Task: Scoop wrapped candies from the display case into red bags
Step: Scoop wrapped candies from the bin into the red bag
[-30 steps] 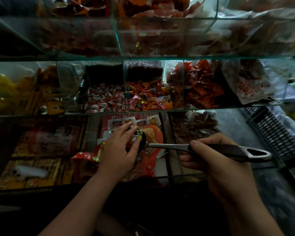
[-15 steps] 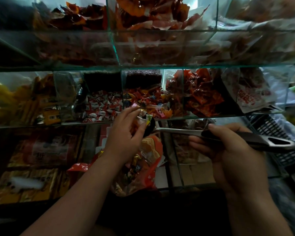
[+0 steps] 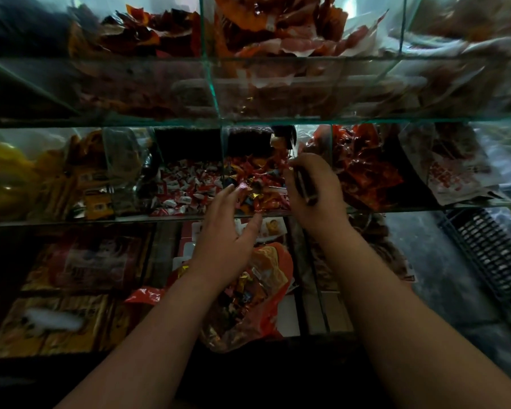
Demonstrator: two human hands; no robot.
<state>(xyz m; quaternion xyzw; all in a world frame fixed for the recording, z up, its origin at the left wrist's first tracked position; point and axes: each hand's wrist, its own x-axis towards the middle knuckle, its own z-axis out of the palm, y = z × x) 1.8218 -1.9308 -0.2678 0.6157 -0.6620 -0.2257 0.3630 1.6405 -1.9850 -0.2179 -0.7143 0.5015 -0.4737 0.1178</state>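
The wrapped candies (image 3: 261, 175), in many colours, lie in a heap in the middle compartment on the middle shelf of the glass display case (image 3: 71, 221). On the right part of this heap is the right hand (image 3: 314, 190); its fingers are curled around the dark handle of the scoop (image 3: 304, 185). The handle points away into the compartment, and the bowl of the scoop is too dark to see well. At the front left edge of the heap is the left hand (image 3: 224, 231), with fingers spread and only a little bent, and it grips nothing. Its fingertips are very near a pink candy, but I cannot tell if they touch it. The two hands are apart. Below the heap, one shelf lower and under the left wrist, lies the red bag (image 3: 273, 293), with some wrapped candies already inside. Just left of the heap, behind a glass wall, is a compartment of white-and-red candies (image 3: 186, 187). Just right of the heap are shiny red packets (image 3: 366, 172). Far left of it are yellow goods (image 3: 5, 178), which are blurred. Above the heap, on the top shelf, lie orange and red packets (image 3: 263, 25). Far to the lower right of the heap stands a black plastic crate (image 3: 490, 252).
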